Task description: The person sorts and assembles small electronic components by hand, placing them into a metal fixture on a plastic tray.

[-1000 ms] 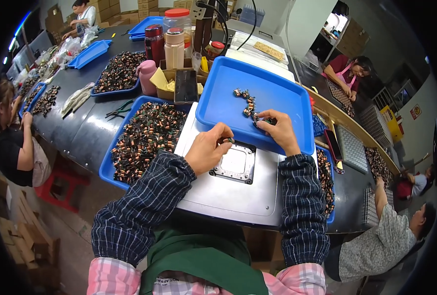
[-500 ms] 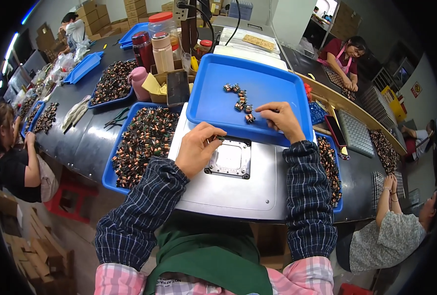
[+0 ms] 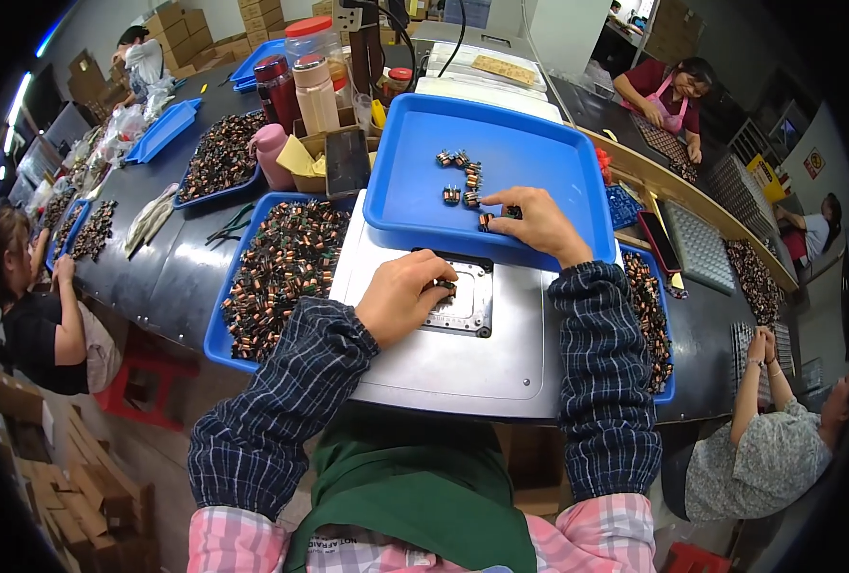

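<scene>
Pinching a tiny coil [image 3: 446,285] over the metal plate [image 3: 463,304], the left hand [image 3: 401,296] stays closed; the right hand [image 3: 537,224] pinches another coil [image 3: 487,222] on the blue tray [image 3: 530,153]. They look light and hard; grip the sides.

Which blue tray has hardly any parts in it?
The big blue tray under the right hand; it holds a few parts, the others are heaped.

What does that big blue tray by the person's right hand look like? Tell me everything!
The blue tray looks like smooth plastic, a wide shallow rectangle with rounded corners and a raised rim. It lies flat, its near edge resting over the back of a pale grey machine. Most of its floor is bare; a small cluster of dark little coil parts with coppery windings lies near the middle. The right hand rests on its near rim, fingertips on one of those parts. The left hand is off it, on the machine's metal plate.
</scene>
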Available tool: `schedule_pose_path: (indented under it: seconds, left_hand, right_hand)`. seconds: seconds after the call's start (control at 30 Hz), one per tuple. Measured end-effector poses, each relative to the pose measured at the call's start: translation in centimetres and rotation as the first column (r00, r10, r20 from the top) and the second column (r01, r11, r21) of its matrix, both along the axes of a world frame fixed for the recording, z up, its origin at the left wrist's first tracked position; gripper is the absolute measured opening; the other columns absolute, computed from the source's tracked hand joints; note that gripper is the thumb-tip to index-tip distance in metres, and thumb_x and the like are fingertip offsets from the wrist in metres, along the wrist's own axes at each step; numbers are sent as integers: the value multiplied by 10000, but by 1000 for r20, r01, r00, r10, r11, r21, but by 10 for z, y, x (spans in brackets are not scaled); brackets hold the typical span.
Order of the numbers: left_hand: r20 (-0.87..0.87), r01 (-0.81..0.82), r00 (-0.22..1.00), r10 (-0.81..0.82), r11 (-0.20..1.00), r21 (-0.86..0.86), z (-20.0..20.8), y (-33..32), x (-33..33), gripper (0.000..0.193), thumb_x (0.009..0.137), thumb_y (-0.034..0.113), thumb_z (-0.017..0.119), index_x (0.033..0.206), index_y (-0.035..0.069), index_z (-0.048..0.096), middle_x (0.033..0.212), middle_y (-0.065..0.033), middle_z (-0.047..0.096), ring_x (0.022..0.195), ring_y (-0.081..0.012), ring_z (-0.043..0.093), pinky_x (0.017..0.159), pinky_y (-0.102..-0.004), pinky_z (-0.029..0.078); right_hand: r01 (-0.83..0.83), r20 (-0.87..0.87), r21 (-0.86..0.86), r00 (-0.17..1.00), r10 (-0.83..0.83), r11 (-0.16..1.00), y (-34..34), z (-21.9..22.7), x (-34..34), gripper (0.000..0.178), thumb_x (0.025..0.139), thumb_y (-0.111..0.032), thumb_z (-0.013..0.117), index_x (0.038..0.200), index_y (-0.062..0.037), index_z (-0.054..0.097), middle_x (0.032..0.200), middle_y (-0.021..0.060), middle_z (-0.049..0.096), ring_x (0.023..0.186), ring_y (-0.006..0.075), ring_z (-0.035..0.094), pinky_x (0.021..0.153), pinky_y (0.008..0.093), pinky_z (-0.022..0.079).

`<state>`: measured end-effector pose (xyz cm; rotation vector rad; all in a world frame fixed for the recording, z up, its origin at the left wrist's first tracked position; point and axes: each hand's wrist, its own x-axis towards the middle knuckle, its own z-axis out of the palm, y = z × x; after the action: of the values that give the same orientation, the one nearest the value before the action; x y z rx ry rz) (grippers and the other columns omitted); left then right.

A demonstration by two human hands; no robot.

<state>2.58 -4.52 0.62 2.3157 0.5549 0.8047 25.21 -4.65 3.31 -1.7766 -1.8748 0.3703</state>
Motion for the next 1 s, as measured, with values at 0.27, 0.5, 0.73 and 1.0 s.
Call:
schedule_pose_path:
  seconds: [0.27, 0.5, 0.73, 1.0]
  left_hand:
    - [-119, 32, 993, -5, 974, 226, 3, -6, 10, 107, 701, 31, 584, 808, 26, 573, 779, -104, 531, 729, -278, 534, 647, -333, 434]
    - [63, -52, 997, 46, 994, 97, 9, -8, -3, 140, 677, -14, 584, 810, 29, 579, 761, -92, 540, 703, -245, 542, 621, -313, 435]
    - [245, -483, 827, 506, 862, -152, -11, 21, -84, 147, 703, -18, 590, 850, -18, 578, 778, -83, 587, 640, -140, 559, 593, -239, 445]
    - [98, -544, 837, 538, 837, 60, -26, 54, -94, 203, 687, 1, 591, 889, -9, 570, 844, -78, 554, 735, -162, 552, 659, -247, 437]
  right_hand:
    - [48, -152, 81, 988, -35, 996, -10, 3, 2, 205, 609, -138, 664, 775, -17, 657, 698, 124, 625, 655, 200, 584, 631, 288, 458]
    - [-61, -464, -30, 885, 40, 998, -50, 10, -39, 163, 623, -98, 660, 737, 15, 637, 619, 32, 592, 551, 77, 504, 503, 199, 388]
    - [-147, -160, 49, 975, 153, 988, -60, -9, -68, 172, 641, -108, 638, 753, 21, 615, 708, 121, 613, 635, 182, 572, 616, 264, 443]
    - [-143, 39, 107, 989, 140, 984, -51, -21, -76, 159, 647, -136, 633, 714, 1, 586, 699, 128, 575, 648, 281, 553, 609, 332, 434]
